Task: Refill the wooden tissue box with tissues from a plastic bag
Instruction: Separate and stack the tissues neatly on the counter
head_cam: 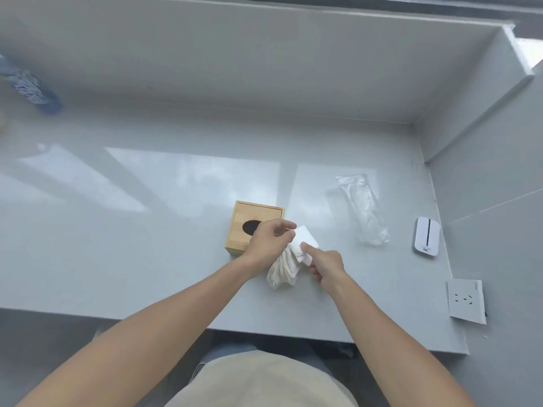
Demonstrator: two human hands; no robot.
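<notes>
Wooden tissue box [255, 223]: on counter [147, 230]. Tissues [289, 259]: just right of box, gripped by left hand [269, 240], pinched by right hand [324, 261]. Plastic bag [363, 210]: farther right, apart.

Bright daylight, window glare on the glossy table [176, 177], soft wide-angle edges.

A square wooden tissue box [255, 223] of light wood stands on the pale grey counter, its top bearing a dark oval opening, partly hidden. Just right of it a bunch of white tissues [289, 259] is held above the counter, fanned out at its lower end, one sheet standing up at the top. Well to the right lies the clear plastic bag [363, 211], flattened and crumpled, seemingly empty, pointing away from the counter's front edge
</notes>
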